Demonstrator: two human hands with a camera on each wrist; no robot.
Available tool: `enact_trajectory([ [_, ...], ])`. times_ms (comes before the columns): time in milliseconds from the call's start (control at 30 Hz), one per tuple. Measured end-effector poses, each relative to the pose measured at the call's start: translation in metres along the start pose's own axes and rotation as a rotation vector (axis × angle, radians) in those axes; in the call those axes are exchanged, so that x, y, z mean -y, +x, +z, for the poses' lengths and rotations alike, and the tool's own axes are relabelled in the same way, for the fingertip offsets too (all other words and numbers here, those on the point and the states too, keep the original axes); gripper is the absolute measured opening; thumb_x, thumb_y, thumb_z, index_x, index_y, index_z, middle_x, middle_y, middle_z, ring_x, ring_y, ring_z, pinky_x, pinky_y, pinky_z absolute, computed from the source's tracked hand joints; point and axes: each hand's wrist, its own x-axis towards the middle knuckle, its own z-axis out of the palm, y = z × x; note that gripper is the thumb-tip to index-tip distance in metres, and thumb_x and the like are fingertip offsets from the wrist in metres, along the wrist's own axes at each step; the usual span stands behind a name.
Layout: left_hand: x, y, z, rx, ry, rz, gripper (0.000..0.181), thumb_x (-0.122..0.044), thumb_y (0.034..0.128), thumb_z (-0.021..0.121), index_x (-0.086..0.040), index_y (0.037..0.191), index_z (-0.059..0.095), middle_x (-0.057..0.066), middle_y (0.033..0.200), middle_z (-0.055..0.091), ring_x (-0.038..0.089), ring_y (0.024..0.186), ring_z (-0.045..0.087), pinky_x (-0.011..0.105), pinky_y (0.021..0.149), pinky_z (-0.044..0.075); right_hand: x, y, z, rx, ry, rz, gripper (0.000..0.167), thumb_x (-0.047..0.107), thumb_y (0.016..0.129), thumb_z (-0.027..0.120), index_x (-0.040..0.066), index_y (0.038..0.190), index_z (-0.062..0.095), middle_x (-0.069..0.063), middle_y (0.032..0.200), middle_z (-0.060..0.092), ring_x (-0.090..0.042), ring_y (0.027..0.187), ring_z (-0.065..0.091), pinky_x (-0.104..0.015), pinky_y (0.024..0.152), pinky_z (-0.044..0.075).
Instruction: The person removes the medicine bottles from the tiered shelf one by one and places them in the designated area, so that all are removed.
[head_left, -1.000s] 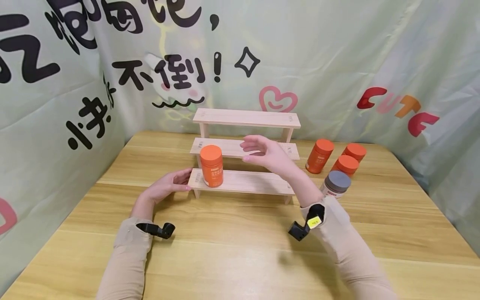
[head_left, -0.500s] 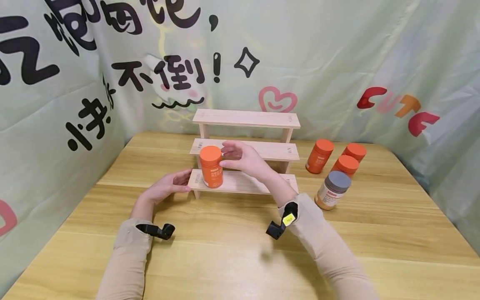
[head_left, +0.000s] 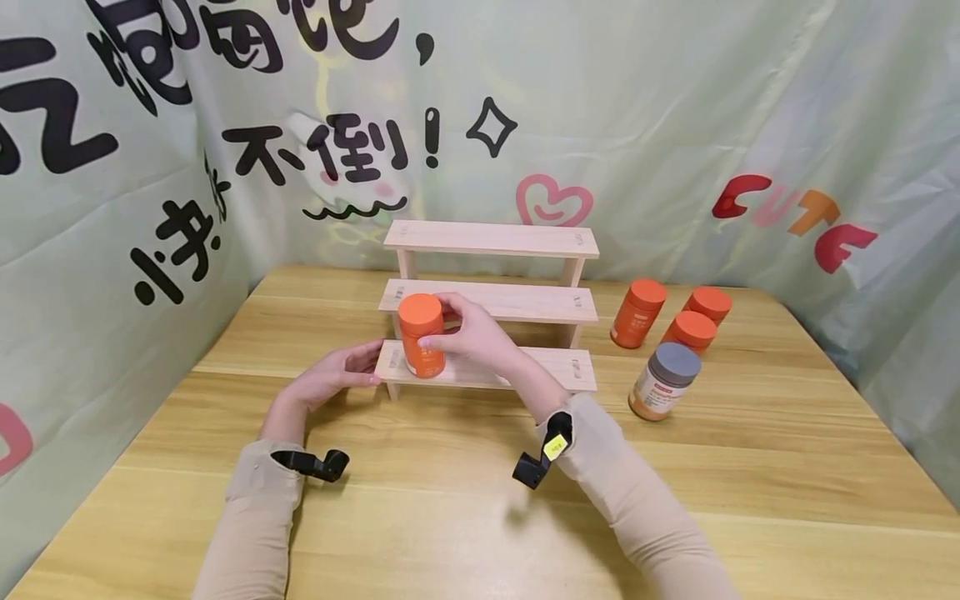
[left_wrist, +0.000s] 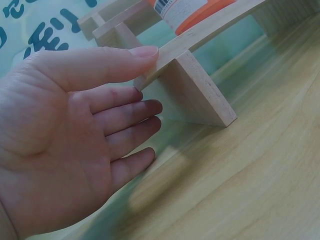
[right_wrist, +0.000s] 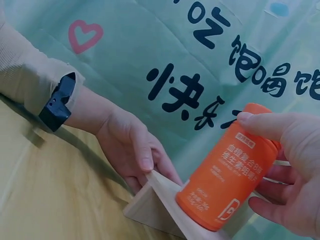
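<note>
An orange supplement bottle (head_left: 420,315) with an orange screw cap stands on the left end of the lowest step of a pale wooden three-step rack (head_left: 517,298). My right hand (head_left: 476,337) grips this bottle from its right, thumb across the front and fingers behind, partly hidden in the head view. White print shows on the bottle's body (right_wrist: 220,175) in the right wrist view. At the left end of the same step, my left hand (head_left: 330,377) touches the board's corner with its thumb. Its other fingers (left_wrist: 132,135) extend loosely beside the rack's leg.
Right of the rack, several bottles stand on the wooden table (head_left: 420,500): an orange one (head_left: 637,315), two more orange-capped ones, and a grey-capped bottle (head_left: 663,383) nearest the front. A printed cloth curtain (head_left: 660,108) hangs behind the table and along its sides.
My right hand has moved left and down from above the steps and now holds the orange bottle. The bottle stays at its spot on the step. My left hand has not moved.
</note>
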Motion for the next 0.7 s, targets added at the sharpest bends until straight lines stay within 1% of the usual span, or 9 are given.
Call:
enact_trajectory([
  [100,0.0001,-0.0004,0.0006,0.000,0.011,-0.001,0.079,-0.014,0.0864,0.063,0.010,0.144,0.014,0.024,0.150,0.013,0.037,0.137,0.015,0.046,0.111,0.012,-0.0012,-0.0001,0.0025,-0.018,-0.022,0.004,0.059,0.010,0.078,0.075,0.001,0.129,0.047,-0.010,0.117,0.057,-0.021,0.105,0.053,-0.043,0.097,0.042],
  [300,0.0012,0.0002,0.0002,-0.004,0.018,0.000,0.078,-0.014,0.0867,0.062,0.009,0.144,0.014,0.024,0.150,0.014,0.037,0.137,0.016,0.045,0.111,0.014,0.0008,-0.0001,0.0046,-0.029,-0.032,0.023,0.059,0.012,0.078,0.075,0.004,0.129,0.047,-0.007,0.118,0.057,-0.020,0.104,0.053,-0.042,0.095,0.044],
  [500,0.0027,0.0007,-0.0008,-0.005,0.010,0.002,0.078,-0.015,0.0868,0.063,0.008,0.144,0.015,0.023,0.150,0.014,0.036,0.137,0.016,0.045,0.111,0.013,0.0029,-0.0011,0.0058,-0.042,-0.097,0.030,0.056,0.015,0.079,0.074,0.007,0.127,0.048,-0.004,0.115,0.057,-0.018,0.101,0.054,-0.034,0.089,0.048],
  [600,0.0022,0.0004,-0.0006,-0.008,0.012,-0.004,0.078,-0.015,0.0866,0.063,0.008,0.144,0.015,0.023,0.150,0.014,0.036,0.137,0.016,0.045,0.111,0.013,0.0032,-0.0031,0.0062,-0.056,-0.118,0.021,0.055,0.015,0.078,0.075,0.006,0.126,0.048,-0.004,0.113,0.058,-0.020,0.099,0.055,-0.030,0.084,0.049],
  [700,0.0018,-0.0001,-0.0004,-0.008,0.007,-0.008,0.079,-0.015,0.0865,0.063,0.008,0.144,0.015,0.023,0.150,0.014,0.036,0.137,0.015,0.046,0.111,0.012,0.0028,-0.0056,0.0060,-0.063,-0.127,-0.003,0.054,0.015,0.078,0.075,0.006,0.125,0.049,-0.005,0.112,0.059,-0.020,0.097,0.056,-0.029,0.082,0.050],
])
